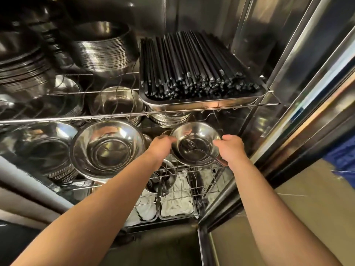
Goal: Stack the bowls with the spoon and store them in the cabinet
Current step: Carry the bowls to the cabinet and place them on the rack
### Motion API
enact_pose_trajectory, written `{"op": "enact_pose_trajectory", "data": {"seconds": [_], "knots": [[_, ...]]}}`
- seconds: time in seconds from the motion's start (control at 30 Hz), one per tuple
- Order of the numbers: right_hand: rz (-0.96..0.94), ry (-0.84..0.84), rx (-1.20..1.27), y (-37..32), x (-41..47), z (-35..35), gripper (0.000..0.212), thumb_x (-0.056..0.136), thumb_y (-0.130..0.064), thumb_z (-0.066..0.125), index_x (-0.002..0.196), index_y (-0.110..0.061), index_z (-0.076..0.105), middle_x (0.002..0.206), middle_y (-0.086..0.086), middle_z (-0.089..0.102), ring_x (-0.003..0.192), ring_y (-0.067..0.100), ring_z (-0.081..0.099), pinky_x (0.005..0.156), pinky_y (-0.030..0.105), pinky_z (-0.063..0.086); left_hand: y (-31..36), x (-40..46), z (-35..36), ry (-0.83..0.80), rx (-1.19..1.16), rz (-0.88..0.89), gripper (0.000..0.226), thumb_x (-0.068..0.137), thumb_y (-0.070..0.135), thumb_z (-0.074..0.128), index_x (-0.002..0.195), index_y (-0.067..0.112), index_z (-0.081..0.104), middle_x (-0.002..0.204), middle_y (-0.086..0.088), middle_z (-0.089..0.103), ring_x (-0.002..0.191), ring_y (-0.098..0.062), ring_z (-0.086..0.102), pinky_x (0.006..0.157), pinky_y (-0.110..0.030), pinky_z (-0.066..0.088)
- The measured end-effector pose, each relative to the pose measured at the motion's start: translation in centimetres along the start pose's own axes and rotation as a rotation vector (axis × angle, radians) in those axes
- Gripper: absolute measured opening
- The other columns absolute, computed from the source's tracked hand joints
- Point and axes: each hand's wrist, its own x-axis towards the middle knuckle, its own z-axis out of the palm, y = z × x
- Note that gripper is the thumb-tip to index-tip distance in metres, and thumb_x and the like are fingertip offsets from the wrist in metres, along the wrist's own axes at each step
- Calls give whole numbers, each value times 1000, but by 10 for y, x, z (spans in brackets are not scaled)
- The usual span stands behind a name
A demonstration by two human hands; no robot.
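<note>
Two bare forearms reach up from the bottom edge, elbows cut off by the frame. The left hand (162, 145) grips the left rim of a steel bowl (196, 143), and the right hand (230, 147) grips its right rim — fingers curl out of sight over the edge, so only knuckles and thumbs show. The bowl is held tilted toward the camera, inside the cabinet (269, 54) at the right end of the middle shelf level. Whether it rests on the wire or is held clear cannot be told, and whether other bowls nest beneath it is hidden. A spoon (199, 149) lies in it, head near the dark centre, handle running out toward the right hand.

Below the hands, the lower rack (184, 191) holds white cloths (176, 206) and dark tongs-like utensils, partly hidden by the left arm. Just left of the held bowl stands a larger bowl (107, 148) atop a stack, and further left more stacks fade into glare and blur.

On the upper shelf (96, 117) sits a tray (203, 103) packed with black chopsticks (194, 64). Beside it, stacked metal dishes (103, 52) — the far left ones are too dark to make out.
</note>
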Motion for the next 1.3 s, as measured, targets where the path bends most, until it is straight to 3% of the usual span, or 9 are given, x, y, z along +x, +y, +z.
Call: {"op": "enact_pose_trajectory", "data": {"seconds": [0.07,0.23,0.37,0.47,0.67,0.8,1.0,1.17,1.3], "knots": [[-3,4,-22,2,-1,1,62,87,-25,73,143,-8,51,137,11,60,105,24,63,85,31,47,-4,2,1,-27,18,-10,33,92,22,61,120,6,66,127,-19,67,123,-35,60,113,-48,41],[-39,11,-201,5,-3,2,46,88,-28,70,125,-2,61,118,13,66,82,17,48,75,31,41,-5,0,4,-61,-78,12,22,100,11,51,110,1,67,127,-24,66,122,-35,61,112,-41,43],[-58,3,-295,0,-3,1,38,87,-30,69,116,-5,64,87,1,54,76,19,51,69,32,45,-1,1,7,-50,-248,-33,35,103,13,51,135,-1,55,136,-23,62,127,-34,59,111,-39,44],[-71,-11,-342,-1,-4,-1,38,87,-32,68,115,-6,64,89,0,53,81,21,53,72,32,46,-6,2,4,-38,-236,-33,49,101,16,57,148,8,44,143,-20,57,130,-33,57,113,-42,42],[-149,-9,-415,-5,-11,-4,25,89,-32,66,104,-12,64,94,0,61,83,21,57,63,30,42,-27,-12,-10,-83,241,147,74,93,45,63,157,27,29,159,-1,41,135,-22,50,106,-33,37],[-244,51,-453,-10,-22,-4,36,91,-27,64,125,-13,62,120,13,61,116,33,48,87,43,48,-46,-36,-21,-132,604,305,80,90,48,62,157,31,23,161,-1,35,131,-21,50,112,-45,40],[-366,6,-574,-15,-35,0,34,93,-23,57,125,-14,66,119,13,66,112,34,48,93,46,44,-79,-62,-40,-79,1096,491,81,93,46,55,159,22,14,154,-10,41,136,-32,46,112,-49,40],[-393,-115,-700,-15,-43,6,18,90,-29,60,93,-15,70,101,11,69,108,37,55,89,45,48,-102,-69,-53,70,1348,500,80,95,47,51,160,18,13,153,-9,42,137,-31,42,116,-45,37],[-402,-127,-815,-16,-45,13,38,90,-32,64,121,-12,68,118,13,67,115,35,53,94,45,47,-119,-72,-61,157,1472,503,81,95,52,48,159,15,15,153,-10,43,140,-30,40,119,-44,33]]}}
